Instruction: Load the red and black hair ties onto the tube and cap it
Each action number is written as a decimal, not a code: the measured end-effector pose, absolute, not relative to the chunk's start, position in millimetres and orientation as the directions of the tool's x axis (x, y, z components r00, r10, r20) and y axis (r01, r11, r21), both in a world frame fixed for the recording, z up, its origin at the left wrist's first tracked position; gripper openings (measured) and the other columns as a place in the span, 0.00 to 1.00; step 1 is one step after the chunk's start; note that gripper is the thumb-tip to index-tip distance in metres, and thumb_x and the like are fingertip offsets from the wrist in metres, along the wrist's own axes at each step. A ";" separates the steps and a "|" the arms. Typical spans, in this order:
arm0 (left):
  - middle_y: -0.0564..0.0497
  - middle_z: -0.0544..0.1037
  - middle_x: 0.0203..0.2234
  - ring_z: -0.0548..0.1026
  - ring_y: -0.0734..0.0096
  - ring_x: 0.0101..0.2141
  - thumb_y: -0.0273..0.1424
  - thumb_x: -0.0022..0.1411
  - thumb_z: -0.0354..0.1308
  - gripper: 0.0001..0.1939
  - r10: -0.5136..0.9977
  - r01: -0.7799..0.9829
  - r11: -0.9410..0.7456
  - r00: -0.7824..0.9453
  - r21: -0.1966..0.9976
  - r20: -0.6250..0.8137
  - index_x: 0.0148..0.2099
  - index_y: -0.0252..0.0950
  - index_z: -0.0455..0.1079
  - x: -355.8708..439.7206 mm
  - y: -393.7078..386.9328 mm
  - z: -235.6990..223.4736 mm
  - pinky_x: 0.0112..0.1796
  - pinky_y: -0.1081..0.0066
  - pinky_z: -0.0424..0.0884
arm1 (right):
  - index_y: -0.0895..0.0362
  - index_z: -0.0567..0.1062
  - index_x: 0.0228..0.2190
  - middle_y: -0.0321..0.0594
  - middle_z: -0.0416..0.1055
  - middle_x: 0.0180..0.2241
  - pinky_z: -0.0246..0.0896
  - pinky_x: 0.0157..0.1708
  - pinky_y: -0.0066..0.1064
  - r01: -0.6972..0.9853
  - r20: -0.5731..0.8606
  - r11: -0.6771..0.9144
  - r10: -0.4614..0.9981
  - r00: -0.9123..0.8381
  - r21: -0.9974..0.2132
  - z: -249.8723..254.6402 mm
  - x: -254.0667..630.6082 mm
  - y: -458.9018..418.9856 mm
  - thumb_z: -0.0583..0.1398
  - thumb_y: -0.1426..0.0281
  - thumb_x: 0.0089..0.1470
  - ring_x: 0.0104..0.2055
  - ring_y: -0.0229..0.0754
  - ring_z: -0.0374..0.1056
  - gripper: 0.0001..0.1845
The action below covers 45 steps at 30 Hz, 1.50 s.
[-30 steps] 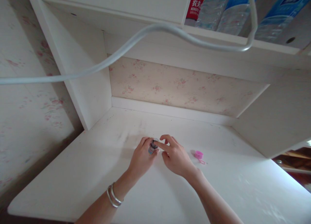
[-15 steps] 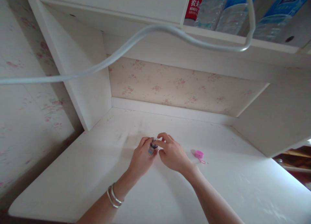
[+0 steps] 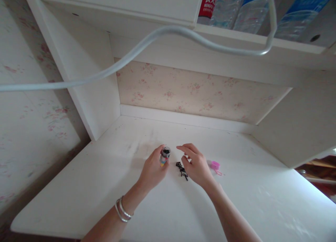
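My left hand (image 3: 154,166) is wrapped round a small clear jar (image 3: 164,159) with a colourful label. The jar's mouth is uncovered, and thin black strands (image 3: 166,151) show inside its rim. To the right of the jar, my right hand (image 3: 195,164) hovers over the desk with its index finger stretched out and its thumb apart, nothing visible in it. Just beneath its thumb side lies a small tangled heap of black bands (image 3: 181,169), possibly hair ties. Beyond the right wrist rests a pink cap (image 3: 215,165) with a loop.
The white desk (image 3: 126,207) is bounded by a side panel (image 3: 91,81) at left and another at right. A pale cable (image 3: 170,30) crosses the view in front of the shelf. Water bottles (image 3: 252,16) stand on the upper shelf at right.
My right hand has drawn back rightward from the jar's mouth. The jar's opening and the black heap on the desk now show. My left hand stays around the jar.
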<state>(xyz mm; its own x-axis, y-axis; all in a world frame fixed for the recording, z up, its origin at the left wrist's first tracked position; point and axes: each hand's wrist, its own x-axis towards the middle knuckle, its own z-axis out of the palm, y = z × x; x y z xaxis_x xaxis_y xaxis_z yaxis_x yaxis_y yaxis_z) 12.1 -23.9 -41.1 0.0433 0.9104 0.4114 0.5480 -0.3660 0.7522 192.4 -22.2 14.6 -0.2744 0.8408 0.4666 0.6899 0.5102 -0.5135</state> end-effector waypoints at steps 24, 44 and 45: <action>0.52 0.74 0.38 0.74 0.69 0.39 0.27 0.63 0.51 0.12 0.808 0.718 -0.589 0.532 0.371 0.253 0.48 0.42 0.69 54.0 -57.6 -52.7 0.37 0.71 0.71 | 0.52 0.78 0.33 0.39 0.66 0.36 0.60 0.36 0.30 0.773 0.252 0.294 0.951 -0.179 -0.562 -84.7 260.8 -23.8 0.53 0.66 0.59 0.34 0.39 0.67 0.13; 0.48 0.73 0.39 0.75 0.68 0.37 0.28 0.68 0.43 0.12 0.847 0.810 -0.531 0.513 0.249 0.139 0.43 0.37 0.69 58.3 -48.8 -61.6 0.36 0.70 0.71 | 0.55 0.76 0.32 0.40 0.68 0.35 0.58 0.28 0.29 0.551 0.456 0.407 0.888 -0.054 -0.728 -21.5 210.9 -25.0 0.56 0.64 0.58 0.28 0.36 0.61 0.12; 0.48 0.73 0.39 0.75 0.67 0.37 0.29 0.68 0.44 0.12 0.862 0.827 -0.507 0.489 0.243 0.136 0.44 0.37 0.68 58.3 -49.1 -61.7 0.35 0.70 0.71 | 0.55 0.77 0.32 0.40 0.68 0.35 0.58 0.27 0.28 0.552 0.462 0.432 0.882 -0.092 -0.713 -10.8 203.1 -24.1 0.56 0.64 0.58 0.29 0.36 0.61 0.11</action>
